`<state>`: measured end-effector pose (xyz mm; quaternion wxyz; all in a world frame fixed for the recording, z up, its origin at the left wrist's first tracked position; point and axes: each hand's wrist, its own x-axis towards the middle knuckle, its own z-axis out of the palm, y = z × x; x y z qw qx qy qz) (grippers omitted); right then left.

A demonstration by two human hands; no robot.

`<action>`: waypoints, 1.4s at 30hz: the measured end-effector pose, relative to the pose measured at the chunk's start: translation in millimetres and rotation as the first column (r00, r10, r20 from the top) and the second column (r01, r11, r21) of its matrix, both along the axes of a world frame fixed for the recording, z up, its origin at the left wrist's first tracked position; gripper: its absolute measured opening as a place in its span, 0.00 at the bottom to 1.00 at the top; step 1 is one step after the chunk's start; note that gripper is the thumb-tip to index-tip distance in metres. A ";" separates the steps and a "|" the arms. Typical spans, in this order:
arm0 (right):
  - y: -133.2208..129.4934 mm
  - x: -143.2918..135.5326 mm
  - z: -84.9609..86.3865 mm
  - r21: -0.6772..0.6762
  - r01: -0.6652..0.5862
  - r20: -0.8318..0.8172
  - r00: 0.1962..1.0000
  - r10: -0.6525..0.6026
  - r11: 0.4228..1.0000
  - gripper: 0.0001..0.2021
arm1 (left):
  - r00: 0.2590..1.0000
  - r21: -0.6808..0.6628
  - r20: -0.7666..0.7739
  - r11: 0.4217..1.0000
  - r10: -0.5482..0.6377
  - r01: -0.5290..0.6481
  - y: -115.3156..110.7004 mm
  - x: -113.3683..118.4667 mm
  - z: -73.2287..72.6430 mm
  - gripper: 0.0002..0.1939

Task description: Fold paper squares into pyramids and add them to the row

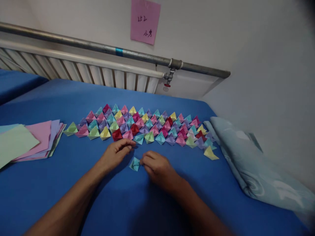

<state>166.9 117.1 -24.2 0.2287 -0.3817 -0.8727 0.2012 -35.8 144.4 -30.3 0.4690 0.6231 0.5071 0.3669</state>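
Several rows of small folded paper boats (149,137) in many colours stand on the blue sheet. My left hand (116,153) is at the front row, its fingertips beside a teal boat (139,139); a gap shows between thumb and forefinger, and nothing is seen held. Nearer to me, a separate teal folded paper boat (135,164) rests on the sheet. The fingers of my right hand (156,165) are closed on its right edge, and they partly hide that edge.
Coloured paper sheets (18,146) lie stacked at the left. A folded pale blue blanket (246,160) is at the right. Behind the blue sheet (73,183) are a white radiator (105,77) and a metal pipe (86,44). A pink note (145,21) hangs on the wall.
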 end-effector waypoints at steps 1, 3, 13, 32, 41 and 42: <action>1.8 1.7 1.1 0.021 -0.023 0.000 1.000 0.023 1.000 0.11 | 1.000 -0.007 -0.005 1.000 -0.023 0.023 -0.8 0.1 0.3 0.13; 5.1 3.6 2.1 0.051 -0.049 -0.021 0.999 0.050 0.997 0.12 | 0.996 -0.019 -0.044 0.996 -0.084 0.083 -2.8 0.0 1.2 0.12; 15.1 -0.9 -8.5 0.113 -0.069 -0.032 0.997 0.073 0.991 0.11 | 0.935 -0.020 -0.242 0.964 -0.261 0.264 -9.8 2.2 8.0 0.09; -6.0 -14.3 -7.1 -0.170 0.304 0.092 0.952 -0.292 0.938 0.07 | 0.876 0.147 -0.438 0.945 -0.202 0.292 -13.4 9.7 -0.4 0.06; -1.5 -16.7 -6.0 -0.139 0.344 0.205 0.927 -0.313 0.929 0.06 | 0.854 0.174 -0.500 0.950 -0.143 0.261 -15.0 12.7 -3.3 0.07; -1.4 -17.1 -6.3 -0.130 0.344 0.211 0.926 -0.313 0.930 0.06 | 0.855 0.175 -0.500 0.951 -0.139 0.257 -15.0 13.3 -3.1 0.07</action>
